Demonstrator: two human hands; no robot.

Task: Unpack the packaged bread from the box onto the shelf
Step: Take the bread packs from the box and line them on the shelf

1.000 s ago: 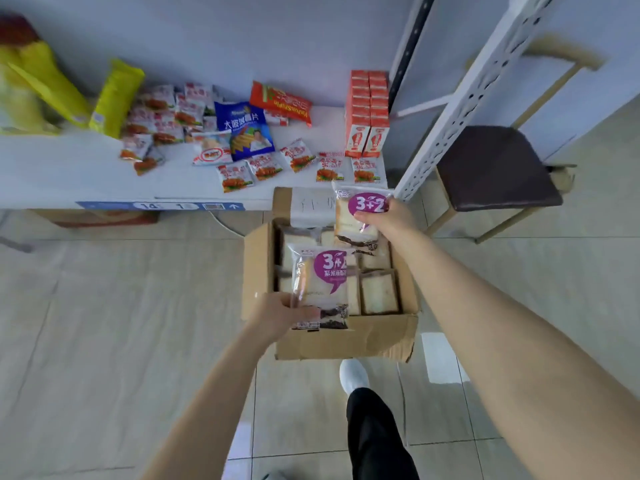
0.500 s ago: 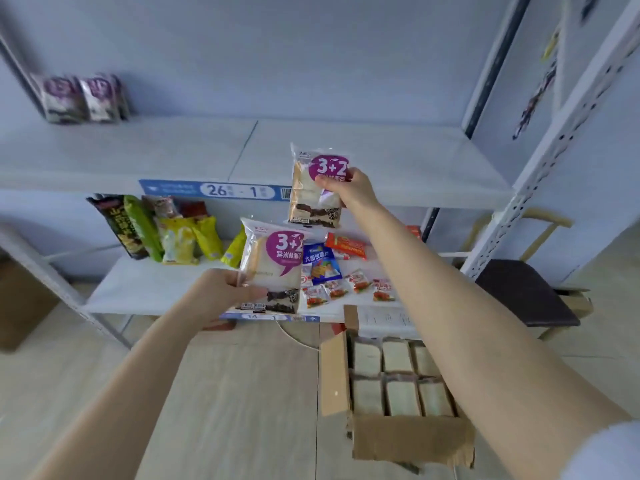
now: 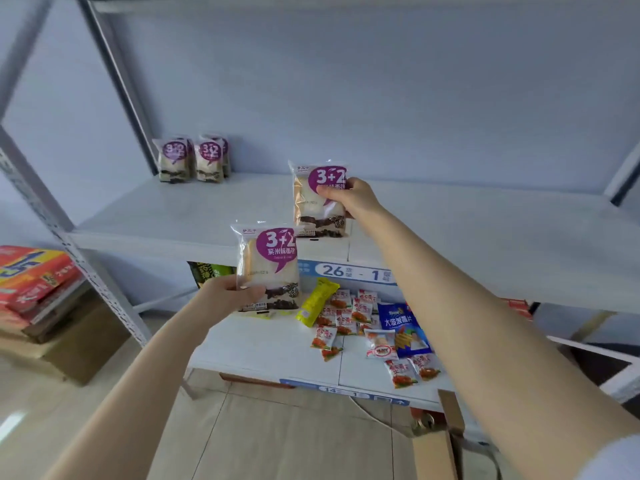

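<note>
A person's right hand (image 3: 349, 199) grips one bread packet (image 3: 311, 209) upright over the upper shelf (image 3: 173, 209), closer to it than the left hand (image 3: 228, 296), whose fingers pinch a second packet (image 3: 268, 258) upright at the near edge. Stocked packets (image 3: 192, 161) stand far left; the box (image 3: 433, 448) sits low right.

Box (image 3: 431, 455) cut off by bottom edge, contents unseen; rear bread packs (image 3: 224, 147) mostly hidden behind front pair (image 3: 207, 162).

We find open room on the upper shelf (image 3: 450, 230) right of the standing bread packs (image 3: 192, 161), which crowd its back-left corner
</note>
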